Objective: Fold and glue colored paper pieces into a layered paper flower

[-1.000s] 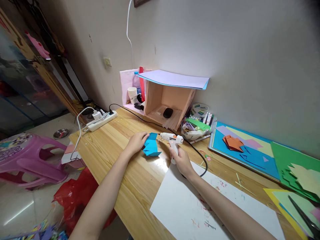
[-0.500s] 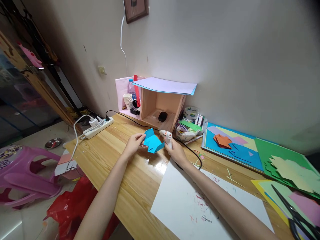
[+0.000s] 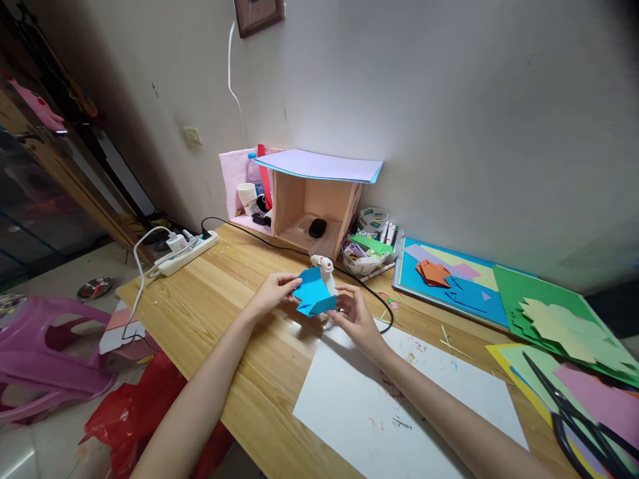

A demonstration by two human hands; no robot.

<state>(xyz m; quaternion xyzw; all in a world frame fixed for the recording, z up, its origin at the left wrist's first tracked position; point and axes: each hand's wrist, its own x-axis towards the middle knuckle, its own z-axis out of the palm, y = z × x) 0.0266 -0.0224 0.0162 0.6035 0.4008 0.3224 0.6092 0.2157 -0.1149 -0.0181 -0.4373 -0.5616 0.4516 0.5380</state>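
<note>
White plastic marked the far left of the wooden table (image 3: 234, 266), where a power strip (image 3: 192, 255) lay well apart from both hands; to its right, the left hand (image 3: 272, 293) came in from the near side, thumb and fingers pinched on the left edge of a folded blue paper (image 3: 312, 290). That blue paper sat between the two hands, raised off the tabletop, to the right of the left fingertips and to the left of the right ones; its longer run seemed to slant from the upper left, away from the person, to the lower right, though the upturned flaps made this hard to judge. Behind it stood a white glue gun (image 3: 327, 265), its lower part hidden by the paper; whether the two touched could not be told. Further right, the right hand (image 3: 360, 322) had its fingers bent at the paper's lower right flap, off the gun's visible top; whether they were closed on that flap was unclear, so the left hand had the surer hold. Beneath the right forearm lay a stained white sheet (image 3: 349, 412); at the far right, black scissors (image 3: 562, 406) lay well apart from both hands.
</note>
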